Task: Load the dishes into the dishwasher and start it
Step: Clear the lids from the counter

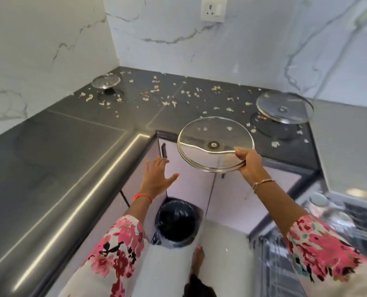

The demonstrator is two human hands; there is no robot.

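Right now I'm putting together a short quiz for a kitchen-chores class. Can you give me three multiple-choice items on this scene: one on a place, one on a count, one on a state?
1. Where does the bin with the black liner stand?
A) on a shelf
B) on the floor by the cabinet doors
C) in a sink

2. How many glass lids are in view?
A) one
B) two
C) three

3. How is the left hand?
A) gripping a lid
B) open, holding nothing
C) pinching a scrap

Answers:
1 B: the bin sits low, below the counter edge.
2 C: the held lid is gripped at its rim by the right hand, and a small lid and a large lid rest on the counter.
3 B: its fingers are spread and hold nothing.
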